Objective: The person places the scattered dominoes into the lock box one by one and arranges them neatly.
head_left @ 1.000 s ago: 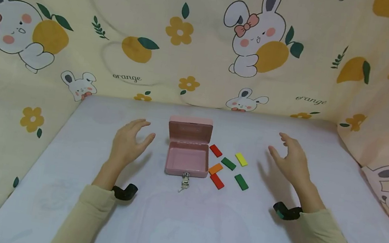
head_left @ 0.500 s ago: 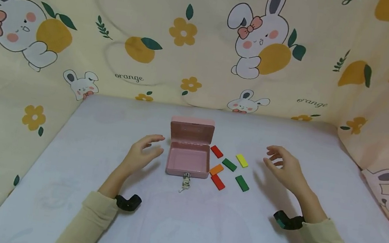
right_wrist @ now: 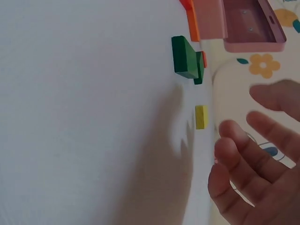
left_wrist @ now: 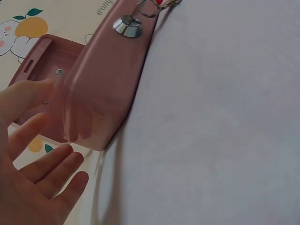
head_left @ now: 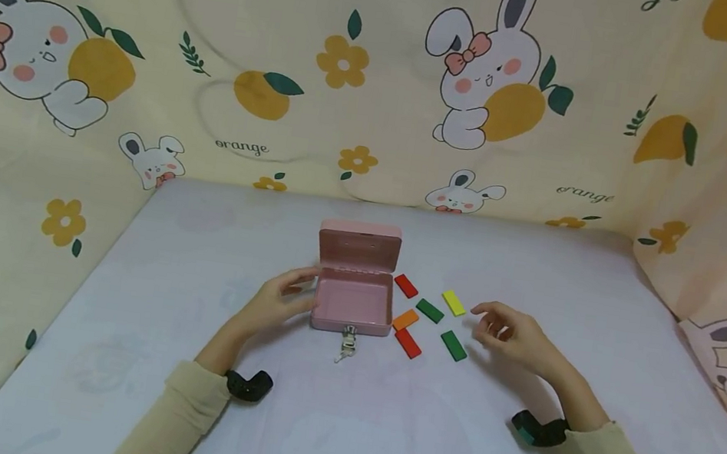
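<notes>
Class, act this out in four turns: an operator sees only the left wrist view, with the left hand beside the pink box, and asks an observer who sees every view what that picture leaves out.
Operator: What lies on the table to the right of the pink box?
Observer: In the head view, two red blocks, two green blocks, an orange block and a yellow block.
Operator: And where is the right hand?
Observer: The right hand is just to the right of the yellow block, holding nothing.
</notes>
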The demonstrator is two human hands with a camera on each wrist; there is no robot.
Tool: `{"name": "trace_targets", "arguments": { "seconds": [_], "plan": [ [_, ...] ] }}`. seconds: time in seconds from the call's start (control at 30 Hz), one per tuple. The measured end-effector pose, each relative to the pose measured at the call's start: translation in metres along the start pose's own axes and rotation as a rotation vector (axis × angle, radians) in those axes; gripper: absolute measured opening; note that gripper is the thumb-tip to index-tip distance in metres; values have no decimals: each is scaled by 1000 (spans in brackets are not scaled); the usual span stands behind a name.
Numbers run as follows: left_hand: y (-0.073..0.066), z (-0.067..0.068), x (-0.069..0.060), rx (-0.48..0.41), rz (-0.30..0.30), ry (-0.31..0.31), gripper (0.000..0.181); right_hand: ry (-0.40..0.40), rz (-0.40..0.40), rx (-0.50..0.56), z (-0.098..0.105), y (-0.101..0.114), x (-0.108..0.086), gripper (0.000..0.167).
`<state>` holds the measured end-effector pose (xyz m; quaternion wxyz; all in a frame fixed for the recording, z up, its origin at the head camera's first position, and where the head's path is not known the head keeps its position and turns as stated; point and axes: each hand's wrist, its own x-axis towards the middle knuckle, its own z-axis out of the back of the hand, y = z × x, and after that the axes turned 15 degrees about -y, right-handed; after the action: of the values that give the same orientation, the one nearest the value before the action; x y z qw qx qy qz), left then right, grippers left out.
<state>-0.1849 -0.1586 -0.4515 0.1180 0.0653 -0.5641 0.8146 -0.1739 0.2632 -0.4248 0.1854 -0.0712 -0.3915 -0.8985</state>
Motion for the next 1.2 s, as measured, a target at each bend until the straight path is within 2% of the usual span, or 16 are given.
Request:
{"name": "trace_targets", "arguments": {
  "seconds": [0.13, 0.3, 0.57, 0.9, 1.2],
  "plan": [
    [2, -2, -1, 33, -15, 26, 58, 93, -41, 67, -1, 0, -1, 36],
    [6, -3, -2, 41, -31, 46, 61, 175, -35, 143, -5, -4, -1, 40],
    [7, -5, -2, 38, -36, 81, 63, 276, -39, 183, -10, -14, 1, 44],
    [12, -6, 0, -17, -14, 122, 67, 357, -72, 164, -10, -14, 9, 47],
    [17, -5, 1, -77, -13, 137, 67, 321, -24, 189, -12, -10, 8, 42]
  ]
}}
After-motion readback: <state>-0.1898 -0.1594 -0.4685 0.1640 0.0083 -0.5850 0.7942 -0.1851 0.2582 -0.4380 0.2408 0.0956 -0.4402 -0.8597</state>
